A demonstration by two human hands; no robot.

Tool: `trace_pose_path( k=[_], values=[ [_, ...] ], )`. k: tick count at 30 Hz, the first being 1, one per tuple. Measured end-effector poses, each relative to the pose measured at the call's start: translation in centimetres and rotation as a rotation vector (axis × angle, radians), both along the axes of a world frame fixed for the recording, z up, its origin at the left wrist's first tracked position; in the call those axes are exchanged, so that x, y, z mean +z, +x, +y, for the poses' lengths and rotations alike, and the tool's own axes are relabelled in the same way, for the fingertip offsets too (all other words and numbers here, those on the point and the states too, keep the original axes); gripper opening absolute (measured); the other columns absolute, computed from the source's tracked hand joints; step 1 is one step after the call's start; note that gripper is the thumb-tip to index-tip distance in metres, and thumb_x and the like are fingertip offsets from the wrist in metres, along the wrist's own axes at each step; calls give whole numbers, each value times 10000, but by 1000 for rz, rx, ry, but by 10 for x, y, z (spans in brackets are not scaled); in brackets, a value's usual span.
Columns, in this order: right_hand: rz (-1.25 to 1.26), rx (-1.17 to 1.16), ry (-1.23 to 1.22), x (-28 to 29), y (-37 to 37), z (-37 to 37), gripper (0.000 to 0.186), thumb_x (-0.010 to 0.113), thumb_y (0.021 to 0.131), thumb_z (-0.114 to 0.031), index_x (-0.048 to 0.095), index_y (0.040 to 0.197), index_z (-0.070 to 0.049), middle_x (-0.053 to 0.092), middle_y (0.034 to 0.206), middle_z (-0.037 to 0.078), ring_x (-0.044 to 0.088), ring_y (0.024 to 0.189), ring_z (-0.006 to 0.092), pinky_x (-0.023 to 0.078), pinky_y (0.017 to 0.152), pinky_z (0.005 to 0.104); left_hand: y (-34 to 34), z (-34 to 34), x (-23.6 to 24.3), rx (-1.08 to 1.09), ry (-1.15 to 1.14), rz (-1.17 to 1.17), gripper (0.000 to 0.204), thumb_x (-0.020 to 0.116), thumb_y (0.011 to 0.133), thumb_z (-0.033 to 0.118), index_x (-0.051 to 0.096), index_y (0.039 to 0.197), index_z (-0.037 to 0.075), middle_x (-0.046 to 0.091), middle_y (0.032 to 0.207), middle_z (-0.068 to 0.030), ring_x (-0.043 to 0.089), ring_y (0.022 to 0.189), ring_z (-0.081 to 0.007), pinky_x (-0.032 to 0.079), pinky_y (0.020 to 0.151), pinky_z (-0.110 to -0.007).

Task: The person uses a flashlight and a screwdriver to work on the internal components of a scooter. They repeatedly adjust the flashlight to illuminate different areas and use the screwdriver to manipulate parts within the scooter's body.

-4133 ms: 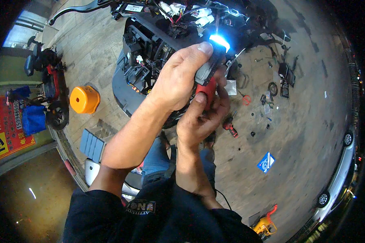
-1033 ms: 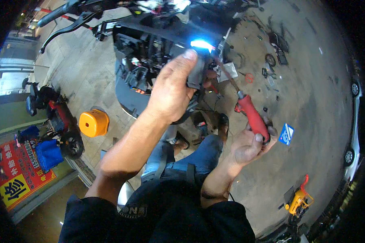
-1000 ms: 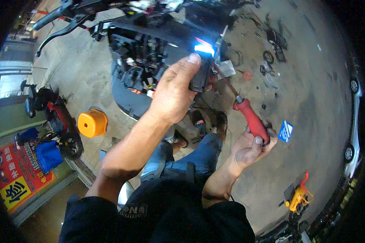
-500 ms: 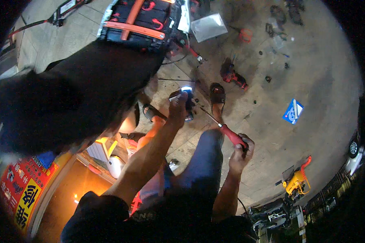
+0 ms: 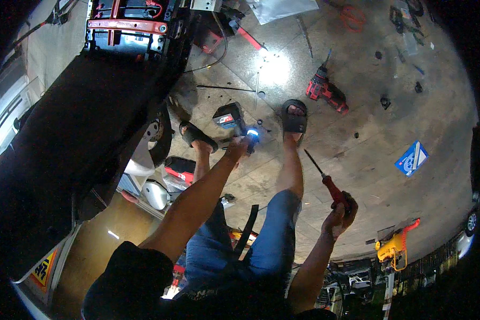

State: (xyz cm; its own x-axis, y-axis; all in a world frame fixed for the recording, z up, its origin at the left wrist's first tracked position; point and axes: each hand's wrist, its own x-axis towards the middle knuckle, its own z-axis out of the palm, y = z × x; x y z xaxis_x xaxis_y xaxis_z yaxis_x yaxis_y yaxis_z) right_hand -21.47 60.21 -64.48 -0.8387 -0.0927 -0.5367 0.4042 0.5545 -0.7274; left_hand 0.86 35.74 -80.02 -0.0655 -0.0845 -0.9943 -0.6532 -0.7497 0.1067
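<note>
Low between my feet, my left hand (image 5: 239, 149) is closed around a small lit flashlight (image 5: 253, 140). Its beam makes a bright patch on the paved floor (image 5: 274, 68) further off. Just beyond that hand lies a dark power tool (image 5: 231, 116), partly hidden behind it. On the right, my right hand (image 5: 340, 217) grips a screwdriver (image 5: 334, 191) by its red handle, the thin shaft pointing up and left into the air. The black body of a vehicle (image 5: 90, 106) fills the left side, with a red metal frame (image 5: 127, 26) over an open compartment.
A red cordless drill (image 5: 327, 94) lies past my right foot. A thin rod (image 5: 224, 87) and small dark parts are scattered on the ground. Farther right are a blue packet (image 5: 412, 158) and a yellow machine (image 5: 391, 248). A clear sheet (image 5: 282, 8) lies at the far side.
The view has shifted, bringing the vehicle's dark side further in. The flashlight beam now falls on the floor ahead. My right hand has moved right and lower with the screwdriver, its shaft turned more upright.
</note>
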Motion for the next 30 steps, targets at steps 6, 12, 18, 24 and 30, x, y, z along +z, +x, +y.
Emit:
trace_pose_path(
  k=[6, 12, 18, 24, 30],
  values=[
    [-26, 73, -143, -8, -1, -49, 330, 571, 849, -224, 513, 1109, -28, 579, 1076, 108, 477, 775, 156, 410, 694, 287, 10, -13, 61, 121, -1, 43, 448, 541, 902, 500, 633, 950, 65, 615, 761, -18, 584, 628, -112, 459, 547, -271],
    [-11, 135, -374, 24, 19, -91, 380, 620, 893, -306, 541, 1116, -7, 608, 1032, 97, 546, 796, 154, 455, 677, 261, 79, -16, 83, 298, -3, 246, 530, 467, 899, 544, 598, 1011, 42, 630, 836, -72, 610, 672, -153, 489, 547, -285],
    [-507, -201, -769, 140, 15, -136, 372, 702, 798, -215, 529, 1088, -60, 585, 1055, 108, 549, 911, 196, 432, 733, 283, 103, -37, 256, -218, -357, 310, 378, 509, 932, 427, 616, 956, 66, 632, 788, -41, 597, 680, -156, 478, 583, -313],
    [-742, 416, -1275, 279, 16, -220, 488, 721, 779, -256, 469, 1162, -89, 570, 1066, 113, 557, 808, 193, 451, 650, 291, 98, -51, 480, 304, -551, 305, 358, 489, 956, 418, 560, 1004, 71, 628, 793, -41, 585, 651, -126, 468, 574, -262],
    [-498, 615, -1479, 400, 86, -297, 507, 698, 832, -306, 484, 1236, -88, 598, 1076, 114, 532, 762, 162, 416, 634, 278, 167, -114, 612, 603, -869, 594, 335, 448, 978, 367, 557, 942, 52, 611, 752, -71, 560, 600, -129, 459, 559, -255]
  ],
)
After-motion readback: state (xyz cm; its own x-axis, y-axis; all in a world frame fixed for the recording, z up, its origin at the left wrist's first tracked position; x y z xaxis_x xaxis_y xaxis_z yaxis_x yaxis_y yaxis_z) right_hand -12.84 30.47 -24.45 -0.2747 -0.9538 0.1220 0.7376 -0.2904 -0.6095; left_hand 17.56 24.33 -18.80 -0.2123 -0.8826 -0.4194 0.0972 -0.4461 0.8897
